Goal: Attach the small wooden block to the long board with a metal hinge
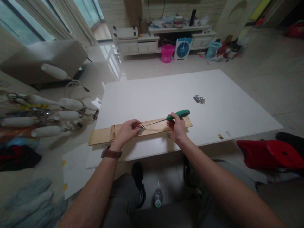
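Between the fingers of my left hand (129, 129) is a small metal hinge (142, 129), held over a pale wooden board (155, 126). My right hand (177, 126) grips a screwdriver (178, 114) with a green handle, its shaft pointing left. The tip of the screwdriver is close to the hinge; whether they touch I cannot tell. A few screws (168, 135) lie beside my right hand, on the white panel (152, 95) under the board. A small pile of hinges (199, 99) rests farther back on the panel.
A red plastic stool (270, 154) is at the right, by the panel's edge. White lamp-like parts with cables (68, 104) crowd the left. A plastic bottle (158, 198) is on the floor between my feet. Behind the panel are a pink basket (167, 53) and a blue fan (182, 49).
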`<state>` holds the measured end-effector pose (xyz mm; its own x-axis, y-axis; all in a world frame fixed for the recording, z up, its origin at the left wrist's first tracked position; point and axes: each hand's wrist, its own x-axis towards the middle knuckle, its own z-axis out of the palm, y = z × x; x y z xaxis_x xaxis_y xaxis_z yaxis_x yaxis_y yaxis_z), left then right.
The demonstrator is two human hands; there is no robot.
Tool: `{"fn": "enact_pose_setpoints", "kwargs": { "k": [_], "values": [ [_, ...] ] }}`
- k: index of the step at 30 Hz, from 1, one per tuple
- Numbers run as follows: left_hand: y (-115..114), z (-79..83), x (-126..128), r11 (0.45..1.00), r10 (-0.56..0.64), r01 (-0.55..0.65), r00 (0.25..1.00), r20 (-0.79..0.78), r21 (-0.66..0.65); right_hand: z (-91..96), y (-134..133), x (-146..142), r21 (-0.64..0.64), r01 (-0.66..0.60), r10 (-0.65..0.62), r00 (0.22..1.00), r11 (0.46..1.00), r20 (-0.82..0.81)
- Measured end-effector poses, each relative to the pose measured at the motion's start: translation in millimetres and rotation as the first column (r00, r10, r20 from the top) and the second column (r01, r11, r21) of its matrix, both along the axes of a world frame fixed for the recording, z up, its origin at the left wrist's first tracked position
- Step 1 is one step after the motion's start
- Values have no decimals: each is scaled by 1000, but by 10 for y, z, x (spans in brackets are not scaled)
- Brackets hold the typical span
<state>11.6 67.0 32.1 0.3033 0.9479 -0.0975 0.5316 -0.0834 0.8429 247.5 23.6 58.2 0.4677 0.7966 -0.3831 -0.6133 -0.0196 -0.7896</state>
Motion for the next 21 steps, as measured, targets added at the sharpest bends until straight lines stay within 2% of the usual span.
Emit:
{"fn": "enact_pose_setpoints", "kwargs": {
  "k": [4,11,15,18,21],
  "values": [
    [23,-48,-24,1000,-12,12,1000,16,-14,-73,9,-16,18,-45,44,998,999,48],
    [45,-101,-37,996,-27,35,996,-91,87,-150,45,-21,42,-56,53,995,998,82],
    [7,-83,-45,978,-130,153,978,-163,141,-114,54,-7,27,-44,42,997,999,67],
    [-37,-112,-50,939,-201,264,942,-270,222,-89,46,-4,28,-23,21,997,999,73],
    [-106,-180,-54,896,-218,323,918,-330,306,-82,27,-14,33,-2,-1,996,999,90]
  ]
}}
